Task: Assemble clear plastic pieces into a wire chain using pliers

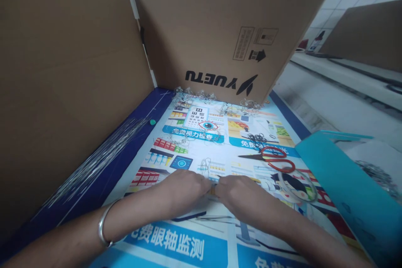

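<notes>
Both my hands meet over the middle of the printed sheet (207,153), their fingertips almost touching. My left hand (190,186), with a silver bangle on its wrist, is closed in a pinch. A thin bent wire (205,166) rises in loops from its fingertips. Closed as well, my right hand (237,192) has its fingers curled at the same spot, and a small dark tip shows beside them. What it grips is hidden behind the fingers. Orange-handled scissors (278,158) lie beyond my right hand, and a clear ring-shaped coil (309,186) lies nearer.
Cardboard panels (201,29) wall the left and back. Straight thin wires (100,155) lie at left. Shaped wire pieces (201,94) line the back, and small dark loops (259,139) lie behind the scissors. At right, a blue box (339,188) holds a wire pile (377,176).
</notes>
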`<state>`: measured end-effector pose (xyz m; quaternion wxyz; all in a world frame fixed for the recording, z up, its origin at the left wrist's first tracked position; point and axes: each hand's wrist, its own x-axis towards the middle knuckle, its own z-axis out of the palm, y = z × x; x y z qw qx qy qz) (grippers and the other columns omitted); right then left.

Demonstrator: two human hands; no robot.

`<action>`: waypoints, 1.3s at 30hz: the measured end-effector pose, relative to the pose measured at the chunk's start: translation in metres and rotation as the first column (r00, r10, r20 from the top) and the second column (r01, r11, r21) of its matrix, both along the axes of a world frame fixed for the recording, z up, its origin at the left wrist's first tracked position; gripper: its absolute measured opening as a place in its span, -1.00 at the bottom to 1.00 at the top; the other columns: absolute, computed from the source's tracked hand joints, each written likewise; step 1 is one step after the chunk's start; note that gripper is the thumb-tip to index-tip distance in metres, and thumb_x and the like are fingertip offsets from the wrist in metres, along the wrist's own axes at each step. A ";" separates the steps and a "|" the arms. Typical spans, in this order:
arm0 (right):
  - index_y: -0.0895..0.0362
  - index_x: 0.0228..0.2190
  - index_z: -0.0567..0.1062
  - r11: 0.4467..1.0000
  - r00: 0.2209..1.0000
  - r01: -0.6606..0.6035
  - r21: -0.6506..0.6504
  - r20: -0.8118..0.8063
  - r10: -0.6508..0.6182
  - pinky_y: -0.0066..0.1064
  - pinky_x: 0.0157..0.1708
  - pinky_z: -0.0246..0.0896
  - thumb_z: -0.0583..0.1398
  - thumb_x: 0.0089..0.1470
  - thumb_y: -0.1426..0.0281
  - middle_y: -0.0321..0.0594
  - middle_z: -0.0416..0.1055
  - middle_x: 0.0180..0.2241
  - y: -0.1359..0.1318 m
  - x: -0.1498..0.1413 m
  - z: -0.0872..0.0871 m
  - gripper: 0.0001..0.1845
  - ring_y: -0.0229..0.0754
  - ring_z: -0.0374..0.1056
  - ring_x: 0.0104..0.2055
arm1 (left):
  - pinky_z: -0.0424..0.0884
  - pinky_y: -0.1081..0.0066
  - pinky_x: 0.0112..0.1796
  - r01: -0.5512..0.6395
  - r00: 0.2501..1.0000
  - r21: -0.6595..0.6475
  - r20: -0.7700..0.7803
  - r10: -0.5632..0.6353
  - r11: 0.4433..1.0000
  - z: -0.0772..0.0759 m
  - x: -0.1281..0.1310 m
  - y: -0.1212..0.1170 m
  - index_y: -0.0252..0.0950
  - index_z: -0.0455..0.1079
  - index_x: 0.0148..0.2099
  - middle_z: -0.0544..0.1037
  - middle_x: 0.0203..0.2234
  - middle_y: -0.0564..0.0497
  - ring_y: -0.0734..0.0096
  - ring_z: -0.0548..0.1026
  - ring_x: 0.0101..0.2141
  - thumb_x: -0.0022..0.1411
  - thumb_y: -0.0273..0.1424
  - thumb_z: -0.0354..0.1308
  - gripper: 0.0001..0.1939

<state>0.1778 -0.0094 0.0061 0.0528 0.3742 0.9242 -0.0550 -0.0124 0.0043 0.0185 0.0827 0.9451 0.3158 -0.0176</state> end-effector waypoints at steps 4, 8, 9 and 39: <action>0.16 -0.51 0.41 1.000 1.000 0.027 0.012 0.001 -0.027 -0.42 -0.55 -0.13 0.04 -0.08 0.66 -0.22 0.39 -0.49 -0.001 -0.005 -0.001 -0.78 -0.25 0.28 -0.49 | 0.24 0.44 -0.49 0.065 0.996 0.083 0.055 -0.070 0.994 -0.011 0.003 0.002 -0.34 0.35 -0.53 0.48 -0.57 -0.01 0.37 0.43 -0.51 0.11 -0.61 0.06 -0.80; 0.18 -0.54 0.41 0.992 0.992 0.125 -0.003 0.032 -0.125 -0.43 -0.53 -0.10 0.04 -0.14 0.69 -0.20 0.38 -0.50 -0.001 -0.011 0.001 -0.77 -0.26 0.27 -0.48 | 0.25 0.44 -0.44 0.082 0.992 0.157 0.082 -0.096 0.984 -0.023 0.005 0.003 -0.34 0.34 -0.53 0.44 -0.57 0.01 0.38 0.41 -0.46 0.12 -0.67 0.03 -0.76; 0.18 -0.54 0.41 0.990 0.989 0.143 -0.009 0.036 -0.143 -0.43 -0.52 -0.08 0.04 -0.13 0.69 -0.20 0.37 -0.50 -0.001 -0.013 0.002 -0.77 -0.26 0.28 -0.48 | 0.25 0.43 -0.45 0.087 0.991 0.162 0.083 -0.101 0.983 -0.025 0.005 0.003 -0.34 0.34 -0.52 0.44 -0.56 0.01 0.37 0.40 -0.46 0.12 -0.67 0.03 -0.76; 0.13 -0.57 0.35 0.902 0.806 0.290 -0.319 -0.427 -0.410 -0.48 -0.34 0.09 0.03 -0.08 0.64 -0.28 0.32 -0.42 0.010 -0.010 -0.010 -0.79 -0.28 0.26 -0.34 | 0.30 0.48 -0.46 -0.163 0.970 0.075 0.193 0.146 0.984 -0.022 0.001 0.010 -0.32 0.43 -0.39 0.44 -0.53 0.00 0.40 0.41 -0.48 0.10 -0.63 -0.01 -0.78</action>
